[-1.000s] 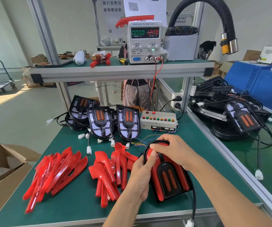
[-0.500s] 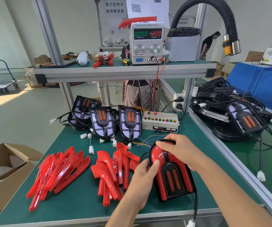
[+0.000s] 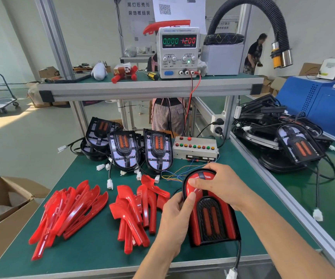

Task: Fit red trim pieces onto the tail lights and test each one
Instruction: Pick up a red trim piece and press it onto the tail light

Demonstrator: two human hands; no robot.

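While both hands grip, tail light (image 3: 211, 218) red-trimmed.

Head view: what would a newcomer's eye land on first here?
Probably the tail light at front centre of the green bench, wearing red trim, with the left hand and right hand on its top. Next, the loose red trim pieces left of it, then the power supply on the shelf.

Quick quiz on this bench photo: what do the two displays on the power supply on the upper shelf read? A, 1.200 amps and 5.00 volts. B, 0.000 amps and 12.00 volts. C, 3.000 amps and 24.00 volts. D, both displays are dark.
B: the power supply shows green 0.000 over the current label and red 12.00 over the voltage label, both lit.
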